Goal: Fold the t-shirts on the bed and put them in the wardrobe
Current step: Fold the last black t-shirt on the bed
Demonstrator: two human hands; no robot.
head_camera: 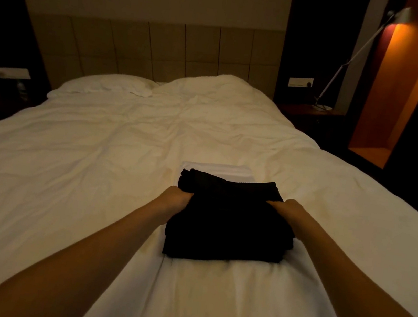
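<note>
A dim bedroom was seen from a camera worn on a person's head, looking down along two bare forearms toward a wide bed (93,169) covered in a rumpled white duvet.

Near the foot of the bed, in the middle of the view, lay a stack of folded black t-shirts (228,225). Both hands gripped it from opposite sides. The left hand (176,198) was at the stack's left edge with its fingers curled into the dark cloth. The right hand (288,209) was at the right edge, its fingers tucked into the folds in the same way. The fingertips of both hands were hidden by the fabric.

The black stack rested partly on a folded white t-shirt (217,169), whose far edge showed just beyond it. More white cloth showed under the stack's near edge, though it was hard to tell from the duvet.

At the head of the bed, a flattened white pillow (105,86) lay on the left and the duvet rose in a mound on the right. Behind them stood a padded beige headboard (164,50) divided into square panels.

To the right of the bed, a slim lamp (362,53) on a dark bedside table (308,115) leaned toward a tall open niche (400,91) glowing orange. A pale switch plate (300,81) was fixed to the dark wall beside the headboard. The left side of the room was almost lost in shadow.
</note>
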